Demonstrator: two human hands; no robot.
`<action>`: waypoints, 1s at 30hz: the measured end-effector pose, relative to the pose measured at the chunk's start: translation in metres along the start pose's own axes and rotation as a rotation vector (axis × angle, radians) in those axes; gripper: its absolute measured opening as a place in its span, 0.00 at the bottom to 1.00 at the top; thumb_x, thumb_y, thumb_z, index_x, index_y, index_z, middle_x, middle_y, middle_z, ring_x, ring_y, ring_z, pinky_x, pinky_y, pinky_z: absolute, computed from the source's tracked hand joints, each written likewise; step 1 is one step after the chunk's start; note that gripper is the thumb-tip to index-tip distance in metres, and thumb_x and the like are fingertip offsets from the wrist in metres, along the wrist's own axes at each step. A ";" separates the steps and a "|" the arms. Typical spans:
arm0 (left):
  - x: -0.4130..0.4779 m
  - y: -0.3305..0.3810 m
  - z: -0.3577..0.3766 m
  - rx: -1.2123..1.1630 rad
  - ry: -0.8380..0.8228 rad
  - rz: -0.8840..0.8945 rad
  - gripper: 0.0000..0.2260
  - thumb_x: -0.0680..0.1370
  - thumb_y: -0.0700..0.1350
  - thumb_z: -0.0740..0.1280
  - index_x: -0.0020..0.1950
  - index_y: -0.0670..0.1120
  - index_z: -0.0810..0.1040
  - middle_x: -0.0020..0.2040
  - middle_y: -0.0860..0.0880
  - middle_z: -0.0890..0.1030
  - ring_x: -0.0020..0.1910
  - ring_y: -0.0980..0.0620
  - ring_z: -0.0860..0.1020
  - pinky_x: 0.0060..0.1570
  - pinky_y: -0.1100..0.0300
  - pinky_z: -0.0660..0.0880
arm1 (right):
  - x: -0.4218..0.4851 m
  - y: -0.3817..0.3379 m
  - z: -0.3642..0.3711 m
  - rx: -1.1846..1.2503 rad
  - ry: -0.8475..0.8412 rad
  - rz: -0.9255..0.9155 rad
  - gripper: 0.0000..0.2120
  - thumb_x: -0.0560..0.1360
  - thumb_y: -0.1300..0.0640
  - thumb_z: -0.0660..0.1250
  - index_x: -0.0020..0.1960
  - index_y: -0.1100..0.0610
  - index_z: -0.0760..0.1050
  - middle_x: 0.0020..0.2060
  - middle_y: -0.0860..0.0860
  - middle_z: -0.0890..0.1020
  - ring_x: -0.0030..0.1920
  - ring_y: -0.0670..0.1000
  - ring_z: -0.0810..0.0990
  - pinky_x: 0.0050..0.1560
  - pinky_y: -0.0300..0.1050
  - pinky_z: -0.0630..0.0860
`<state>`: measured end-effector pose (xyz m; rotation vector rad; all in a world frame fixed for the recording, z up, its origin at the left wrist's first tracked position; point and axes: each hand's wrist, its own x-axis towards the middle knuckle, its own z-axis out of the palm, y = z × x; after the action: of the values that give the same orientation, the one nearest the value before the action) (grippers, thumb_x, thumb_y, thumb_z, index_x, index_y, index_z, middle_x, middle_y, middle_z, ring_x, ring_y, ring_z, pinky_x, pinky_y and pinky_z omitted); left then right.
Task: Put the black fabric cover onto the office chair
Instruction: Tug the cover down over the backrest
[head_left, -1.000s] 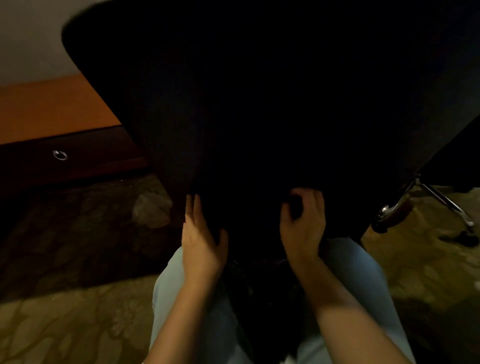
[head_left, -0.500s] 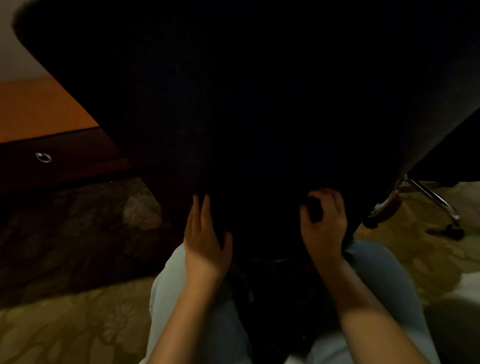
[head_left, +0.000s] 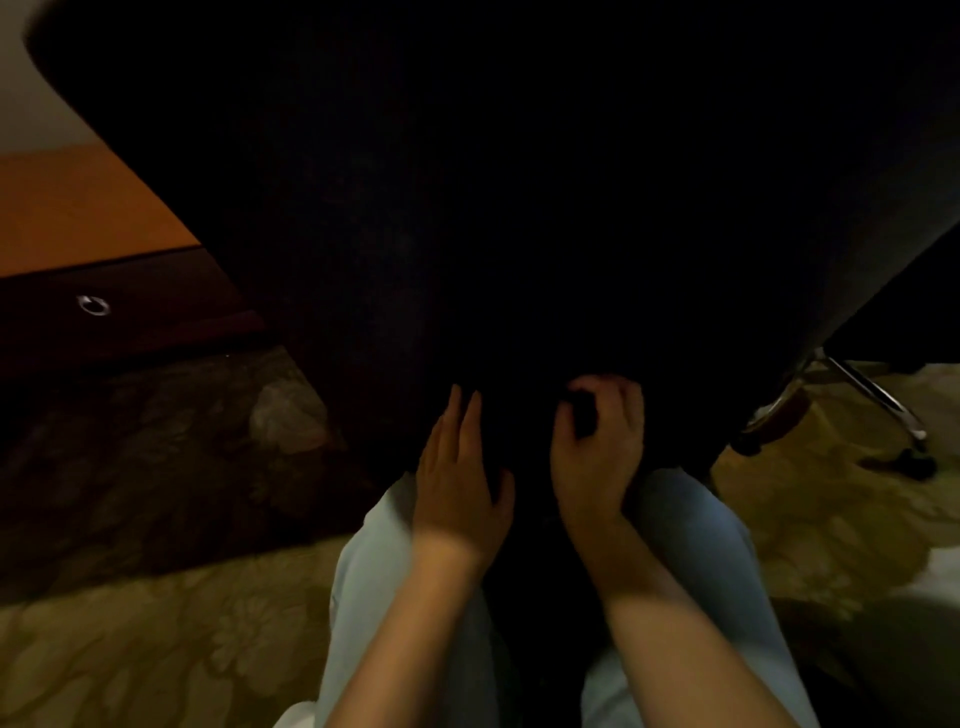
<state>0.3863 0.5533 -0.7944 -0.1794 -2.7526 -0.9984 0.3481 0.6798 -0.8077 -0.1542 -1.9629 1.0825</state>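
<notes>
Here we note the left hand (head_left: 457, 478) flat, fingers straight, on the black fabric cover (head_left: 493, 208). Right hand (head_left: 597, 447): grip curled, pinching that fabric.

The black fabric cover (head_left: 493, 208) drapes the office chair (head_left: 872, 395), filling the upper frame; only its chrome legs show, at right.
</notes>
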 end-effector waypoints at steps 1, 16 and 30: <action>0.000 0.000 0.001 -0.003 -0.008 0.006 0.35 0.74 0.40 0.69 0.77 0.45 0.58 0.78 0.46 0.57 0.75 0.43 0.60 0.73 0.46 0.61 | -0.004 -0.001 0.005 -0.025 -0.073 -0.073 0.08 0.70 0.59 0.62 0.48 0.56 0.77 0.49 0.55 0.77 0.49 0.50 0.74 0.51 0.36 0.68; 0.004 -0.012 -0.004 0.004 0.054 -0.015 0.30 0.75 0.47 0.64 0.76 0.44 0.62 0.77 0.46 0.62 0.73 0.42 0.64 0.70 0.48 0.64 | 0.046 0.056 -0.072 -0.051 0.238 0.216 0.12 0.72 0.67 0.65 0.54 0.67 0.75 0.51 0.62 0.76 0.53 0.48 0.73 0.56 0.28 0.68; -0.002 0.008 0.005 0.035 -0.055 0.010 0.31 0.74 0.42 0.67 0.76 0.43 0.63 0.77 0.44 0.61 0.74 0.41 0.63 0.72 0.49 0.62 | -0.005 0.001 0.003 -0.030 -0.078 0.042 0.11 0.67 0.68 0.67 0.48 0.61 0.75 0.47 0.59 0.77 0.48 0.51 0.74 0.50 0.30 0.62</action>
<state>0.3887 0.5628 -0.7940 -0.2176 -2.8140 -0.9560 0.3491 0.6760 -0.8125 -0.1725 -2.0548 1.1007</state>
